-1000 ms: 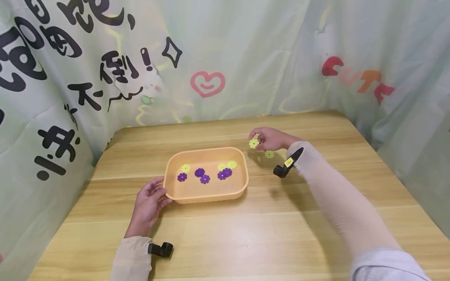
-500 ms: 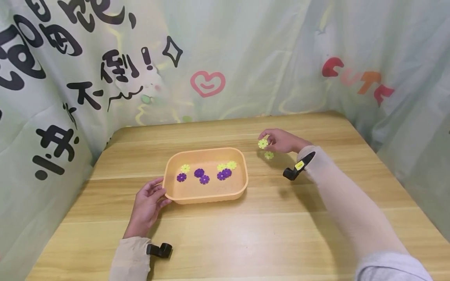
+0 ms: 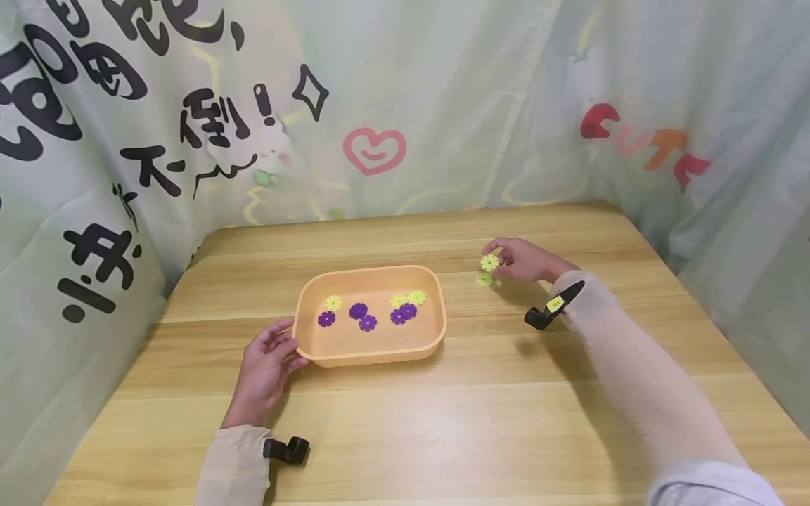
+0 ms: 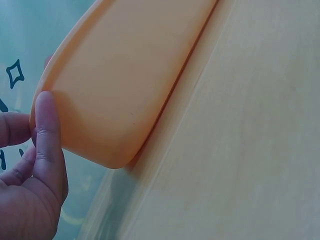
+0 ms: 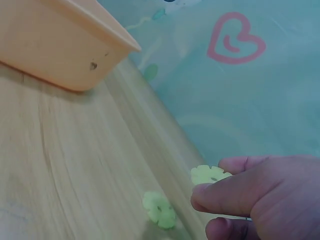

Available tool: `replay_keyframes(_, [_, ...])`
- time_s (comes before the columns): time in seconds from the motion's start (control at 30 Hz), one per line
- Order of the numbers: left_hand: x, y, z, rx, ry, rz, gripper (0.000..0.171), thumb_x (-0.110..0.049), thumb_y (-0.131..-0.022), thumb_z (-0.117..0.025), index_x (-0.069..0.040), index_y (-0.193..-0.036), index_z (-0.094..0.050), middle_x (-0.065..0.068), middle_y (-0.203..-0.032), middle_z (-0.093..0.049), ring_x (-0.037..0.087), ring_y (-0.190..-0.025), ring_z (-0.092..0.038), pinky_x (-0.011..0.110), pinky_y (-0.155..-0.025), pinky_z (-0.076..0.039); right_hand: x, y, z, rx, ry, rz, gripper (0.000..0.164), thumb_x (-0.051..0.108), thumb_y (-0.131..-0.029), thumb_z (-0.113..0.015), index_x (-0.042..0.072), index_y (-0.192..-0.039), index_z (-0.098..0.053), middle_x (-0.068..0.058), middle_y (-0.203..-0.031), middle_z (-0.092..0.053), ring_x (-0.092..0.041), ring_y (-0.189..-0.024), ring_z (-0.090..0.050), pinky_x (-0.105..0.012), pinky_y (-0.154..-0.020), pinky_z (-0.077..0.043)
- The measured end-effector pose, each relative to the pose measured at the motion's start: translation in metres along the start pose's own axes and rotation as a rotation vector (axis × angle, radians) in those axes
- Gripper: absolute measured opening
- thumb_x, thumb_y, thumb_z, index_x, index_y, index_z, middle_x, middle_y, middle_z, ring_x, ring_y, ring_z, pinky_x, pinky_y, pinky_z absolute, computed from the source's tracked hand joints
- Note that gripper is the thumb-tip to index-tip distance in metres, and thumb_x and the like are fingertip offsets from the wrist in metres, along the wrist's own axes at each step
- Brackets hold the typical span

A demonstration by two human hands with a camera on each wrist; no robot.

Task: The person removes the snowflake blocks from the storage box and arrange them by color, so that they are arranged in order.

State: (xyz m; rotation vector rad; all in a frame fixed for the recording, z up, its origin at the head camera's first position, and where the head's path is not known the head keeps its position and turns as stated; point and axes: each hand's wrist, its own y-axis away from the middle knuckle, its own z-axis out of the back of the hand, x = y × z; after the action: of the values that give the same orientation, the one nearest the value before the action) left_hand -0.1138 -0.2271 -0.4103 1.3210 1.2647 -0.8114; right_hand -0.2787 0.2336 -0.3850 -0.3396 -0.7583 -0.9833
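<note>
My left hand grips the left rim of a shallow orange plastic tray, thumb on the near side and fingers behind in the left wrist view. Inside the tray lie 3 yellow flower-shaped discs and several purple ones. Right of the tray, my right hand pinches another yellow flower-shaped disc between thumb and fingers. Just below it in the head view, a yellow-green disc lies on the table; the right wrist view shows it as two overlapping pieces.
The wooden table spreads around the tray on all sides. Printed curtains hang along its back and sides. A black wrist camera is strapped to the right sleeve, another to the left one.
My right hand has moved right, away from the tray, carrying the pinched disc over beside the one on the table. The left hand and tray have hardly moved.
</note>
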Motion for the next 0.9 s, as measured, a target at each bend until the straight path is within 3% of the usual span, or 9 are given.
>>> replay_keyframes(0.53, [0.000,0.000,-0.002,0.000,-0.007,0.004,0.041,0.008,-0.095,-0.052,-0.002,-0.134,-0.045,0.003,-0.098,-0.046,0.012,-0.080,-0.060,0.022,-0.067,-0.059,-0.018,0.014,-0.002,-0.024,0.044,-0.061,0.041,0.002,-0.088,-0.068,-0.002,-0.125,-0.053,-0.011,-0.089,-0.059,-0.028,-0.089,-0.060,-0.033,-0.073,-0.052])
replay_keyframes(0.9, [0.001,0.001,0.000,0.003,0.008,-0.002,0.041,0.008,-0.095,-0.052,-0.002,-0.134,-0.045,0.002,-0.097,-0.047,0.012,-0.076,-0.060,0.022,-0.067,-0.060,-0.023,0.016,-0.003,-0.015,0.130,-0.072,0.038,0.007,-0.088,-0.070,-0.001,-0.122,-0.056,-0.011,-0.093,-0.062,-0.036,-0.099,-0.060,-0.051,-0.087,-0.052])
